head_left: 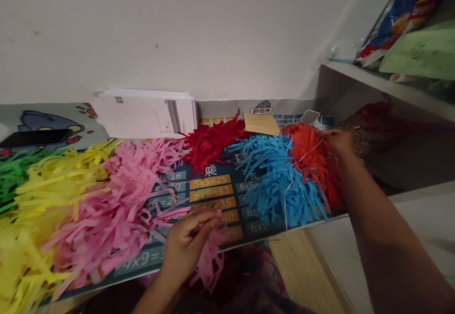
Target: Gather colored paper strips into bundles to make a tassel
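Observation:
My left hand (188, 240) pinches a small bunch of pink paper strips (209, 257) at the table's front edge, next to the big pink strip pile (121, 200). My right hand (339, 141) reaches far right over the orange-red strip pile (313, 157) and seems to hold a thin white string (289, 186) that trails down across the blue strip pile (280, 181); the fingertips are partly hidden. A dark red pile (211, 143) lies at the back middle.
Yellow strips (42, 195) and green strips (12, 174) fill the left. A multiplication-table mat (213, 188) covers the table. White paper stack (145, 112), brown card (261, 124) and a dark phone (33, 137) sit by the wall. Shelves (391, 86) stand at right.

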`<move>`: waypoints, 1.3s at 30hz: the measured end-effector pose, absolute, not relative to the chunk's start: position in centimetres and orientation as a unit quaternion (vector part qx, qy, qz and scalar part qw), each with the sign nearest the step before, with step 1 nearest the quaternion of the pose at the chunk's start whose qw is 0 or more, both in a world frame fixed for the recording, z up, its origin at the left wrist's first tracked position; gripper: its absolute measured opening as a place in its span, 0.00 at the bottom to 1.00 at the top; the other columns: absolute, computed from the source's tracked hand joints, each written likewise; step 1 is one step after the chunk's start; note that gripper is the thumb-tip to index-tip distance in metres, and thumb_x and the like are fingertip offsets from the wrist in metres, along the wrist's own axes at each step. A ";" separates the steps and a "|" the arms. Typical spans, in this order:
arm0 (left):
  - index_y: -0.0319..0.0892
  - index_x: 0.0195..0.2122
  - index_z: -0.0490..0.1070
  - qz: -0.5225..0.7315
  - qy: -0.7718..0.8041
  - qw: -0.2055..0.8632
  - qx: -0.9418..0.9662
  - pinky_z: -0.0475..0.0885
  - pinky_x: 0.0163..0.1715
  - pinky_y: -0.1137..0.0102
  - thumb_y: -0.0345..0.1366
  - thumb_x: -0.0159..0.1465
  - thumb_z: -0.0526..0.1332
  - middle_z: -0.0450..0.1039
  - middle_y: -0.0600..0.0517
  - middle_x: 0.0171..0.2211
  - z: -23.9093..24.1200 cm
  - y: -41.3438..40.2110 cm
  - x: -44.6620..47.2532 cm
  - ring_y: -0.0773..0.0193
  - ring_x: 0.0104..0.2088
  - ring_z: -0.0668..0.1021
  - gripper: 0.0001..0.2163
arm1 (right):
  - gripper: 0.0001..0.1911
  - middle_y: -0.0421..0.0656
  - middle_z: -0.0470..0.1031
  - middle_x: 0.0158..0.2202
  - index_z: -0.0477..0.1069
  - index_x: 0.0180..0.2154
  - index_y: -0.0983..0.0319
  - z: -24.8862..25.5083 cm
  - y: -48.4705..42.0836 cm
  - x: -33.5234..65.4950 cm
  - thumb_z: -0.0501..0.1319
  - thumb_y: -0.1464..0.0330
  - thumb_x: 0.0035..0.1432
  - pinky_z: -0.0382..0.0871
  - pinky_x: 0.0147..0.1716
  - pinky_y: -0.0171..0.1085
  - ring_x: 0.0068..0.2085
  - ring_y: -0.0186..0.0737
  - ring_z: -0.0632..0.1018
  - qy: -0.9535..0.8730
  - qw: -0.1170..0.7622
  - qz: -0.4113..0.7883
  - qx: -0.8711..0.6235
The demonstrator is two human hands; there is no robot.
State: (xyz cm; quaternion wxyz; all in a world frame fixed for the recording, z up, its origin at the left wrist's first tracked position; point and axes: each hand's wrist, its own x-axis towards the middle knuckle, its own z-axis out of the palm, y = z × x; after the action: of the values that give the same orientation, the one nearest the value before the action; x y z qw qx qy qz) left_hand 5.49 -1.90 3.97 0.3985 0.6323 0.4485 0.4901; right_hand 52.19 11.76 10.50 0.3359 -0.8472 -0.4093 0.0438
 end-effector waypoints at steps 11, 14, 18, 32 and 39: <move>0.38 0.28 0.74 0.501 0.430 0.718 0.221 0.71 0.27 0.76 0.42 0.39 0.80 0.79 0.54 0.25 3.6 -1.3 7.3 0.71 0.22 0.77 0.20 | 0.19 0.38 0.71 0.17 0.74 0.21 0.60 8.1 -2.3 26.1 0.59 0.57 0.60 0.62 0.21 0.32 0.21 0.35 0.72 -0.686 0.256 0.442 -0.518; 0.38 0.27 0.74 0.513 0.423 0.711 0.228 0.71 0.28 0.76 0.41 0.41 0.79 0.78 0.55 0.24 3.6 -1.9 6.5 0.71 0.23 0.77 0.19 | 0.18 0.39 0.74 0.20 0.75 0.22 0.60 7.2 -2.1 24.2 0.60 0.57 0.58 0.60 0.20 0.31 0.24 0.36 0.74 -0.685 0.254 0.463 -0.502; 0.38 0.28 0.75 0.518 0.417 0.703 0.254 0.70 0.29 0.75 0.40 0.45 0.78 0.78 0.54 0.23 3.4 -2.4 5.6 0.70 0.24 0.76 0.16 | 0.16 0.38 0.74 0.20 0.75 0.23 0.60 7.0 -1.3 23.9 0.61 0.58 0.57 0.59 0.20 0.31 0.23 0.35 0.72 -0.698 0.250 0.451 -0.497; 0.39 0.30 0.74 0.499 0.460 0.587 0.441 0.71 0.29 0.73 0.42 0.52 0.74 0.78 0.52 0.27 3.6 -3.6 5.2 0.67 0.27 0.78 0.14 | 0.16 0.39 0.78 0.26 0.77 0.39 0.60 6.6 -1.0 23.2 0.67 0.56 0.53 0.67 0.21 0.32 0.25 0.37 0.76 -0.654 0.245 0.535 -0.475; 0.43 0.41 0.71 0.452 0.517 0.370 0.625 0.74 0.40 0.69 0.35 0.59 0.69 0.79 0.51 0.35 3.1 -4.7 5.9 0.61 0.36 0.81 0.10 | 0.12 0.42 0.79 0.31 0.76 0.32 0.58 6.1 -1.8 24.1 0.57 0.62 0.65 0.70 0.31 0.35 0.33 0.40 0.78 -0.791 0.292 0.306 -0.441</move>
State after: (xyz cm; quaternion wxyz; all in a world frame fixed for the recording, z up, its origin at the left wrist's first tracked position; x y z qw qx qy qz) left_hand 5.94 -4.71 3.09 0.3703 0.6253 0.5173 0.4519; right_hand 24.07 -1.75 6.14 0.2924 -0.4410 -0.7914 0.3060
